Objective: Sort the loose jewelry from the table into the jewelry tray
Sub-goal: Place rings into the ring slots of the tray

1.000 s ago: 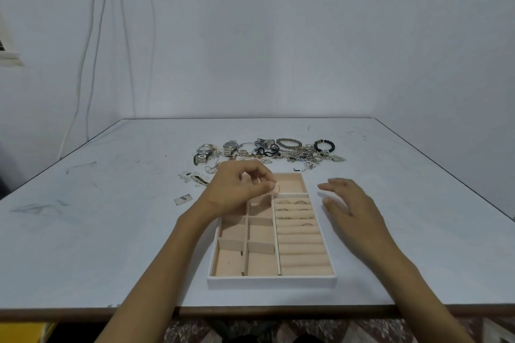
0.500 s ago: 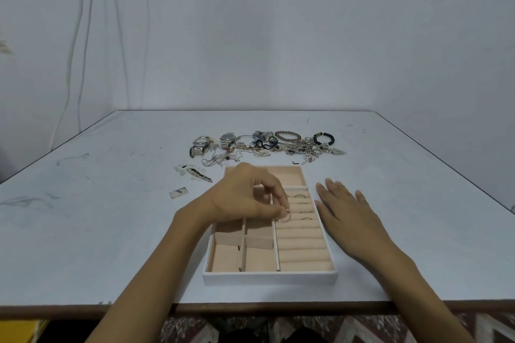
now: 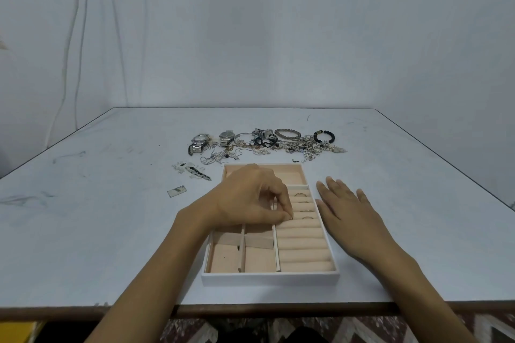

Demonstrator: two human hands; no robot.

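While left hand (image 3: 250, 198) is pinching fingertips (image 3: 287, 216) together over ring rolls (image 3: 303, 245) in jewelry tray (image 3: 270, 277), contents hidden, we are resting right hand (image 3: 351, 214) flat, spread, on table (image 3: 111, 231). Loose jewelry (image 3: 267, 145) lying beyond tray: light, tangle-prone; pinch single pieces.

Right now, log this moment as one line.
left hand: fingertips pinched at ring rolls in tray, contents hidden | right hand: flat on table beside tray | jewelry pile: beyond tray

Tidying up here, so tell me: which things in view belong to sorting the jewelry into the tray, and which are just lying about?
Job: jewelry tray, loose jewelry pile beyond it, rings in the ring rolls, scattered pieces left of the tray, left hand, right hand.
Just there: wall cables, yellow object at bottom left.
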